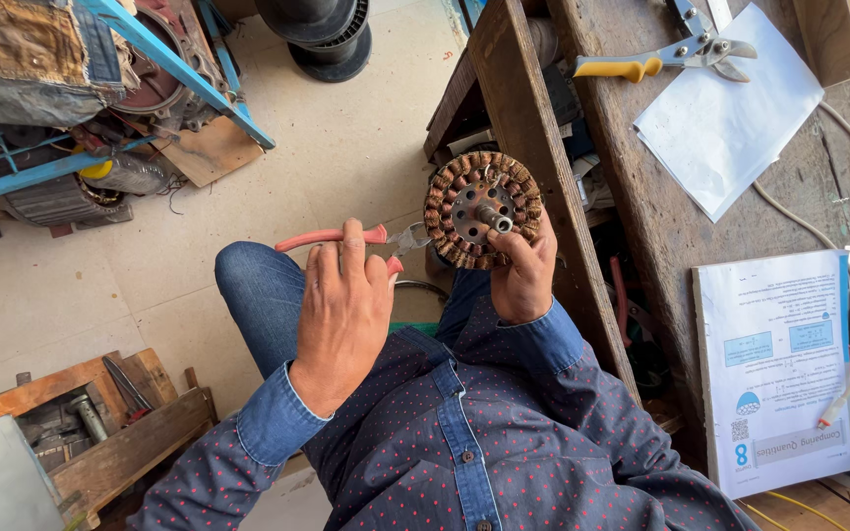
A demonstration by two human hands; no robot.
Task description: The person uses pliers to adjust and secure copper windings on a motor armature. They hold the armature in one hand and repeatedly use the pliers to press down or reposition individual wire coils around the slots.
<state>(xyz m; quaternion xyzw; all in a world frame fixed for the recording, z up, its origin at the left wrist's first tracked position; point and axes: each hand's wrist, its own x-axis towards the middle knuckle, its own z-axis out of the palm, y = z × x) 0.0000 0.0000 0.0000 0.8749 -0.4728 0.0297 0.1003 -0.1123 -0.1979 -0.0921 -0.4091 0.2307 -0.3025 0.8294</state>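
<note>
Left hand (346,305) grip closed on red-handled steel pliers (366,239); right hand (521,270) grip holds round copper-wound motor stator (482,208), at 3 o'clock of pliers.

Left hand (344,310) grips red-handled pliers (346,238), nose touching the copper-wound stator (481,208), which the right hand (521,280) holds up from below (shaft (497,220) pointing at the camera). Yellow-handled snips (663,57) lie on the wooden bench (641,187).

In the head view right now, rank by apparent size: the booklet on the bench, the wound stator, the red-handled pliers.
1. Booklet, largest.
2. Wound stator, held in the right hand.
3. Red-handled pliers, in the left hand; partly hidden, and both held nearer the camera, so 2 and 3 are unsure.
</note>
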